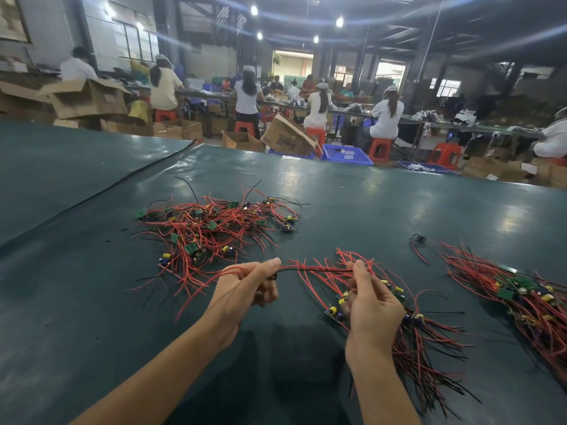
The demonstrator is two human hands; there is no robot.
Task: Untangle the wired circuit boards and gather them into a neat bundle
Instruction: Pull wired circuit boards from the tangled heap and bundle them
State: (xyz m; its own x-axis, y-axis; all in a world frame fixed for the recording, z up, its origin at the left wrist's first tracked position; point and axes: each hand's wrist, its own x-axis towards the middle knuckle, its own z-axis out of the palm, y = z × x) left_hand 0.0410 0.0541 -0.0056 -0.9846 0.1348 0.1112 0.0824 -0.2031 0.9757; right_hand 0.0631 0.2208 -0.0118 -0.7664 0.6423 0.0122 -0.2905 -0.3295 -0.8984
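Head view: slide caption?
Left hand and right hand hold wires taut over table; tangled pile behind, bundle at right.

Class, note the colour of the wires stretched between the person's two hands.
The wires are mainly red, with some black; the head view shows them best.

A dark green bench [368, 210] fills the near view, its cover shiny, with a dark seam [122, 182] running diagonally on the left. Beyond its far edge a printed cardboard box [287, 138] stands tilted, just left of a blue plastic basket [346, 154]; a shallower blue tray [426, 167] lies further right. An open carton [89, 99] sits at far left. Workers [386, 115] sit with their backs turned on red stools [380, 148] at long tables. Round ceiling lamps [339, 22] glow above, and a bright doorway [293, 64] shows in the far wall.
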